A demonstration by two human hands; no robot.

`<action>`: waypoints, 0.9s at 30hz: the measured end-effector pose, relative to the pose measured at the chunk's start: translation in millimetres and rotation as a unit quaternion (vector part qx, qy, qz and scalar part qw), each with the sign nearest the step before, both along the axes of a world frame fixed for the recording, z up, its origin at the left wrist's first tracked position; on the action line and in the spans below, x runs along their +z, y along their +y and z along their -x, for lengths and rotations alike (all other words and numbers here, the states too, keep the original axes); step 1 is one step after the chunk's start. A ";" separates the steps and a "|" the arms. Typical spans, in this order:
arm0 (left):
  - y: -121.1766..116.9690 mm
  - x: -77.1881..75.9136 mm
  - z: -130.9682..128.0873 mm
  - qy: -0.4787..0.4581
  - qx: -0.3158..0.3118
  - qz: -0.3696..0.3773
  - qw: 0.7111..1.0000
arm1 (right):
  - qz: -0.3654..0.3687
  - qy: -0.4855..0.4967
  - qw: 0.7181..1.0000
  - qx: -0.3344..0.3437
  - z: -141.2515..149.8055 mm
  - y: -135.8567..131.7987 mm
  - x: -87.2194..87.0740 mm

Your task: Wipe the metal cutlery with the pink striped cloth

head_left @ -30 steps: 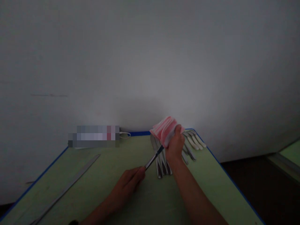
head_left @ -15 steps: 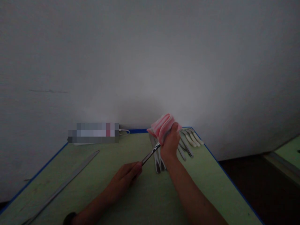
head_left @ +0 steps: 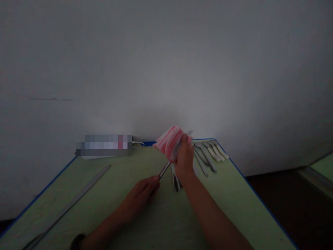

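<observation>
My left hand is closed round the handle end of a metal table knife, which slants up and away over the table. A folded pink-and-white cloth is wrapped about the knife's upper part, and my right hand grips it there with the thumb on top. Just past the cloth the knife's grey tip pokes out; the stretch between is hidden. Under and beside my right hand lies metal cutlery, including a handle and several forks or spoons.
White-handled cutlery lies by the right back corner of the green table. A long blade-like metal strip lies at the left. A blurred-out box with a white cable stands at the back, against the wall.
My right hand and the cloth have shifted left and down along the knife, so its tip now shows beyond the cloth. The left hand stays nearly in place.
</observation>
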State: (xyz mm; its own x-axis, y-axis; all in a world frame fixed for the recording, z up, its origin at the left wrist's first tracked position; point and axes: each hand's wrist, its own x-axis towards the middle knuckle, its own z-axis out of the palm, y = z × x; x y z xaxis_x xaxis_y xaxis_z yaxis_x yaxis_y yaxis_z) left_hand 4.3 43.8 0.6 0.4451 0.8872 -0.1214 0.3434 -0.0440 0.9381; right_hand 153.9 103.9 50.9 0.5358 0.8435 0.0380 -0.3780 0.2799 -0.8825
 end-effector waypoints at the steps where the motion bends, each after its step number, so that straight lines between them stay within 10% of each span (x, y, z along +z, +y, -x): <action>1: -0.9 0.3 -0.3 0.002 -0.008 -0.001 1.000 | -0.020 0.033 0.999 0.005 -4.1 0.6 3.9; 8: -4.0 1.4 3.4 -0.010 -0.050 0.014 0.999 | -0.064 0.048 0.997 0.003 -19.1 -16.6 39.0; 20: -0.3 -2.7 1.9 -0.053 0.012 0.027 0.998 | 0.070 -0.144 0.986 0.035 18.0 -15.1 -10.3; 27: -2.3 0.9 0.8 -0.080 -0.001 0.030 0.996 | 0.024 -0.026 0.993 0.116 25.4 -10.2 -19.3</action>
State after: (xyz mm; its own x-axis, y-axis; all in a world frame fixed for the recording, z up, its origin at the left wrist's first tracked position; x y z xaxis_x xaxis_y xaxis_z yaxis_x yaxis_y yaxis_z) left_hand 3.5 41.5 1.5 0.4649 0.8795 -0.1014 0.1896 0.0130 0.9818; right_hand 128.5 93.7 31.6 0.3247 0.9457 0.0176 -0.3817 0.1480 -0.9124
